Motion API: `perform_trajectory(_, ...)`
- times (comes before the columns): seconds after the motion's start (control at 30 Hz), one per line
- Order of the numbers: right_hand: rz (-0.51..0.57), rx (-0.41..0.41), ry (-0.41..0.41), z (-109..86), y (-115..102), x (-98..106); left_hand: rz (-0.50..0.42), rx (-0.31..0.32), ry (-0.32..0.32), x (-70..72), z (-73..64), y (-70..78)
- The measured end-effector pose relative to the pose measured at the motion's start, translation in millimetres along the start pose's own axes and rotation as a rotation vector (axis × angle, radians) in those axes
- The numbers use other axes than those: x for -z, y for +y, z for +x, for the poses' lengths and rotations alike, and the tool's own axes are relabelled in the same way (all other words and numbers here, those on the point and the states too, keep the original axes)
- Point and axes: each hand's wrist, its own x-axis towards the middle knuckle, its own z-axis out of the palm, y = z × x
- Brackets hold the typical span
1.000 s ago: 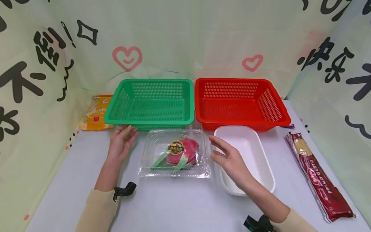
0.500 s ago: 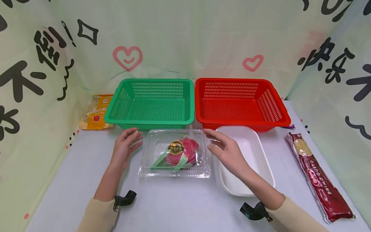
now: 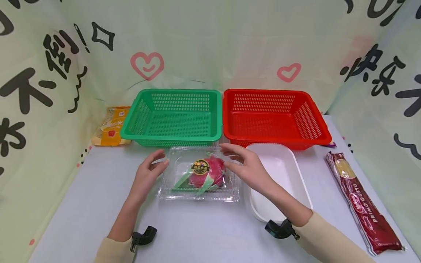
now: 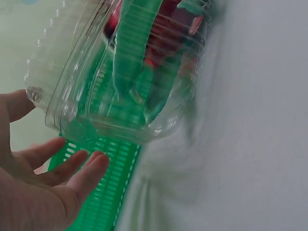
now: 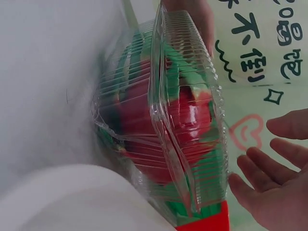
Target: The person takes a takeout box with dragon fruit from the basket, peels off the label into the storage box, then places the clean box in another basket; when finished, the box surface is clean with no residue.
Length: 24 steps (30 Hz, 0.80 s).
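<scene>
A clear plastic clamshell box [image 3: 179, 171] sits on the table with a red dragon fruit [image 3: 213, 170] inside, under a black and gold label. My left hand [image 3: 148, 177] is at the box's left side, fingers loosely bent. In the left wrist view, the left hand's fingertips [image 4: 98, 161] are right by the box's corner. Over the box's right side reaches my right hand [image 3: 248, 168], its fingers relaxed. The right wrist view has the right hand [image 5: 276, 180] just above the lid, with nothing between its fingers. The lid looks closed over the fruit.
Behind the box stand a green basket [image 3: 171, 140] and a red basket [image 3: 276, 141]. A white tray [image 3: 279, 175] lies to the right, partly under my right forearm. Farther right is a dark red pasta packet [image 3: 365, 204]. An orange snack bag [image 3: 113, 128] sits at the back left.
Both hands have moved inward: the left to the right toward the box's edge, the right to the left until it overlaps the lid. The box has stayed in place.
</scene>
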Motion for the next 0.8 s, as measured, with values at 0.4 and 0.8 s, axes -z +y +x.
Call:
perform_trajectory(0.4, -0.066, 0.036, -0.109, 26.9, -6, -18, 0.099, 0.047, -0.055, -7.9, -12.0, -2.8)
perform_trajectory(0.8, -0.280, 0.107, -0.210, 44.6, -11, -39, 0.129, 0.088, -0.069, -11.8, -14.1, -1.1)
